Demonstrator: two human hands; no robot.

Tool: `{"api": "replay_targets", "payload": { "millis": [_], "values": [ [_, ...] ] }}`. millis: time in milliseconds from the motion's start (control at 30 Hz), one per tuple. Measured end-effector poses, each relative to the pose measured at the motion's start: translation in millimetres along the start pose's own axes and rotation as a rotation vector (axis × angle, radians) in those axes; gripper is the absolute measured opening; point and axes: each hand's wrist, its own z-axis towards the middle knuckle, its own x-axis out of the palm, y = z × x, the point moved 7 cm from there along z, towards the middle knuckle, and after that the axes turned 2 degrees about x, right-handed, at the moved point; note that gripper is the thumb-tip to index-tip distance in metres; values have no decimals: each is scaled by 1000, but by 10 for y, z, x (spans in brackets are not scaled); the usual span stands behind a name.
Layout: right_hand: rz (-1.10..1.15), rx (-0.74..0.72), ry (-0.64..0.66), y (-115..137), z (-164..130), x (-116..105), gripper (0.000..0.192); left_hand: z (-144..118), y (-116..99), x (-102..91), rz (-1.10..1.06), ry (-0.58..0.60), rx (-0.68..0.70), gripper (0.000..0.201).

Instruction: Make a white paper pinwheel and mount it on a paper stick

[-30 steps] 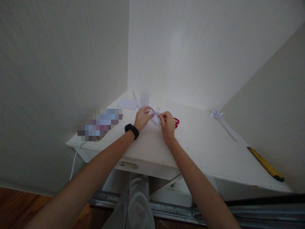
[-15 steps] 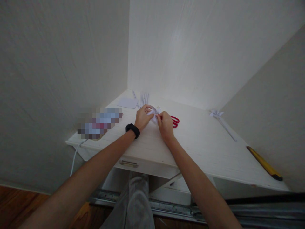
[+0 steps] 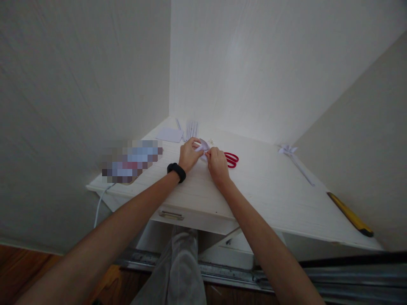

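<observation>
Head view: both hands pinch a small white folded paper piece [image 3: 202,148] above the white wooden tabletop [image 3: 270,190].

Left hand [image 3: 188,154], with a black wristband [image 3: 176,171] on its wrist, is closed on the left side of the paper piece; right hand [image 3: 217,163] is closed on its right side, fingertips of both hands nearly touching. The paper piece sits toward the rear left of the tabletop, near the wall corner. Red-handled scissors [image 3: 231,159] lie just beside the right hand. A flat white paper sheet [image 3: 170,134] and a bundle of thin white paper strips [image 3: 191,128] lie behind the left hand. A finished white paper flower on a long stem [image 3: 294,159] lies well apart, toward the right wall. A yellow utility knife [image 3: 349,214] rests at the right edge.
</observation>
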Motion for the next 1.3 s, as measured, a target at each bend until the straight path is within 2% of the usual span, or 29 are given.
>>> {"api": "replay_targets", "payload": {
  "millis": [167,533,800,1067,1300],
  "values": [
    [-25,14,30,5,4,30,23,-7,-10,11,-16,11,6,29],
    [-3,-75,15,12,-16,83,21,5,44,40,-77,25,-28,29],
    [10,10,9,1,-14,39,22,13,83,57,-94,42,-34,31],
    [-13,-4,55,-5,-20,57,22,-13,8,69,-164,59,-40,28],
    [74,-24,-43,-27,1,18,24,16,34,84,-239,61,-55,31]
  ]
}}
